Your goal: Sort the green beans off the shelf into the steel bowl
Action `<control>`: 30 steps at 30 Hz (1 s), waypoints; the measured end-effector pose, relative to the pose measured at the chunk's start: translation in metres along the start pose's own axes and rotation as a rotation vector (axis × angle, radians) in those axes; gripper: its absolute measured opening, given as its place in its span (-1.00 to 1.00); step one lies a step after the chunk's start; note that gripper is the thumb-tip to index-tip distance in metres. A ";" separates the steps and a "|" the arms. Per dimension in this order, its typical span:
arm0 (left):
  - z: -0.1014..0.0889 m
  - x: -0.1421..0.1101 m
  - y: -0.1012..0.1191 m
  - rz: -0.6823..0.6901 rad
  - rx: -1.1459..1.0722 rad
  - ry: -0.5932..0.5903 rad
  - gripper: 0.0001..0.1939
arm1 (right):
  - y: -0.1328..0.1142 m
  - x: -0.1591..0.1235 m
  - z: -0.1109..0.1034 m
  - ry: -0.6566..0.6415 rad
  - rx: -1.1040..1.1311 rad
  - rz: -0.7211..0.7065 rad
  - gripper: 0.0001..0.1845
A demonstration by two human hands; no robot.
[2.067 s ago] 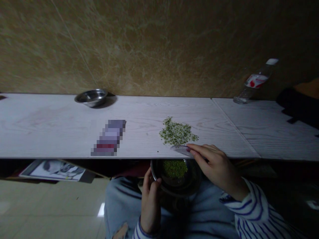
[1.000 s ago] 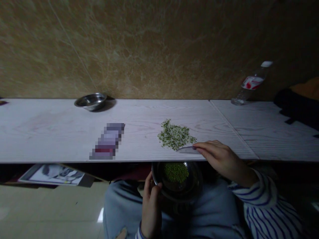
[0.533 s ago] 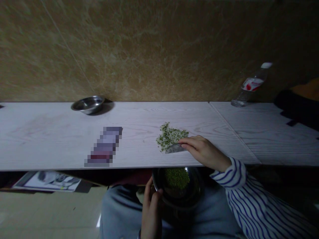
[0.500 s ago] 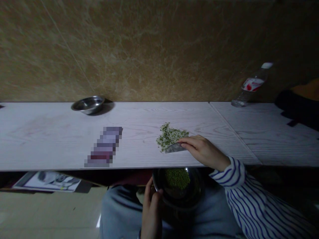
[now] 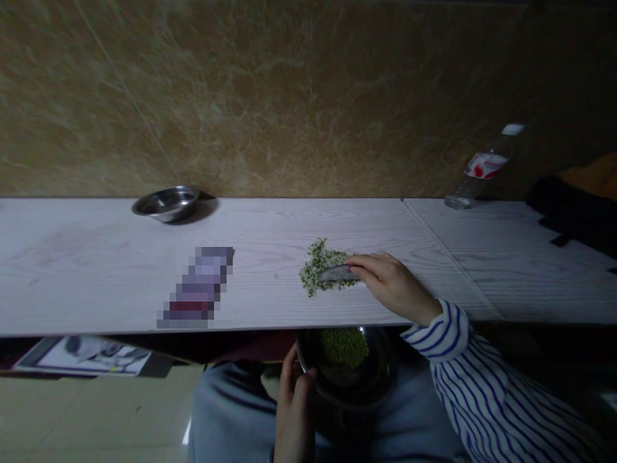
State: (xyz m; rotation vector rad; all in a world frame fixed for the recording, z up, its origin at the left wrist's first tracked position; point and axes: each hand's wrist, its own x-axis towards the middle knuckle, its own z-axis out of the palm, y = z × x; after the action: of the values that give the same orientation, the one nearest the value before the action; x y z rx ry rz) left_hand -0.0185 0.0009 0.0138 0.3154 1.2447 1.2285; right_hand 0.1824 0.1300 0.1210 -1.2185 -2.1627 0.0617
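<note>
Here, right hand (image 5: 393, 286) narrowly pinching a clear plastic scrap (image 5: 337, 273) on the green grain pile (image 5: 318, 270), just left of it on the white wood-grain board (image 5: 457, 276); left hand (image 5: 294, 411), below, gripping a steel bowl (image 5: 371, 379) of more grain (image 5: 344, 347).

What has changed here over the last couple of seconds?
The right hand has moved leftward across the white wood-grain board, pushing a thin translucent scraper into the pile of green bits, which now looks smaller. The left hand still holds the steel bowl in the lap.
</note>
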 end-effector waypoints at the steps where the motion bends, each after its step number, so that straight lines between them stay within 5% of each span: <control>1: 0.001 -0.001 0.000 -0.008 0.003 -0.008 -0.38 | 0.000 -0.002 -0.002 0.019 -0.011 0.003 -0.74; 9: 0.001 -0.004 0.002 -0.009 -0.009 -0.032 -0.36 | 0.010 -0.020 -0.004 0.134 -0.092 0.020 -0.76; 30: 0.004 -0.010 0.000 0.031 0.006 -0.024 -0.43 | 0.008 -0.037 -0.007 0.060 -0.096 -0.054 -0.73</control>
State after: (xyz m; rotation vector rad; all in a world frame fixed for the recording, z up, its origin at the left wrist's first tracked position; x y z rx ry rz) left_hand -0.0135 -0.0055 0.0211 0.3539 1.2266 1.2446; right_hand 0.2058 0.1033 0.1051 -1.1993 -2.1666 -0.1014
